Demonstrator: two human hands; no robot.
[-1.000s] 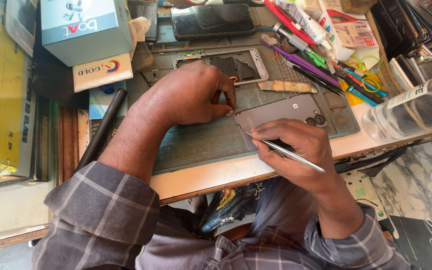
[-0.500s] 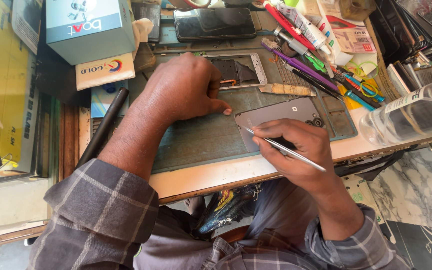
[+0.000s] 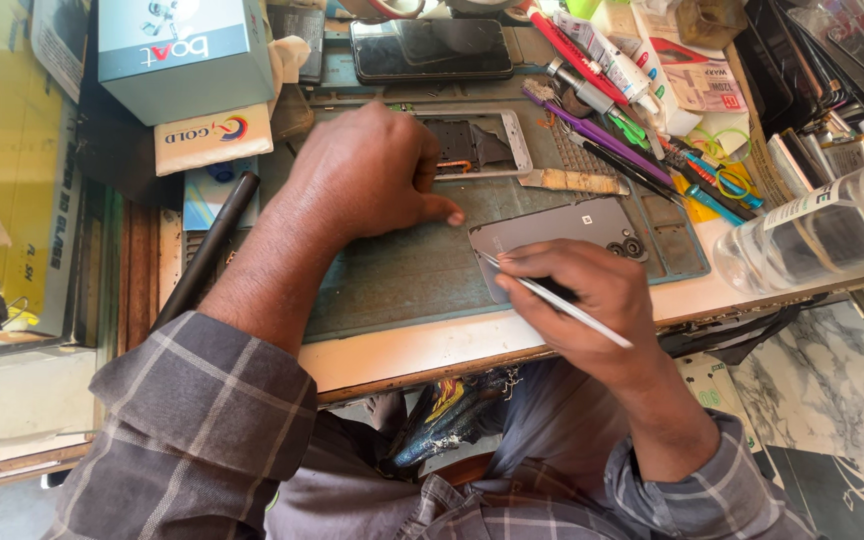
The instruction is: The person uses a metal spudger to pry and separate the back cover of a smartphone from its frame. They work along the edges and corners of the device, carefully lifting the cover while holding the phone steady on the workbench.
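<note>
My right hand [image 3: 592, 300] grips thin metal tweezers [image 3: 552, 298], their tip touching the left edge of a grey phone back cover [image 3: 564, 230] that lies on the blue-green work mat [image 3: 402, 270]. My left hand [image 3: 367, 175] rests on the mat, thumb stretched toward the cover, fingers partly over an opened phone frame [image 3: 477, 145] whose inner parts show. Whether the left hand pinches anything is hidden under its fingers.
A dark phone [image 3: 432, 48] lies at the mat's far edge. Several pens, tubes and tools [image 3: 632, 110] crowd the right side. A clear plastic bottle [image 3: 822, 235] lies at the right edge. Boxes [image 3: 187, 55] stack at far left, beside a black stylus [image 3: 207, 250].
My left hand slid away from the grey cover toward the opened phone frame. My right hand brought the tweezers' tip onto the cover's left edge.
</note>
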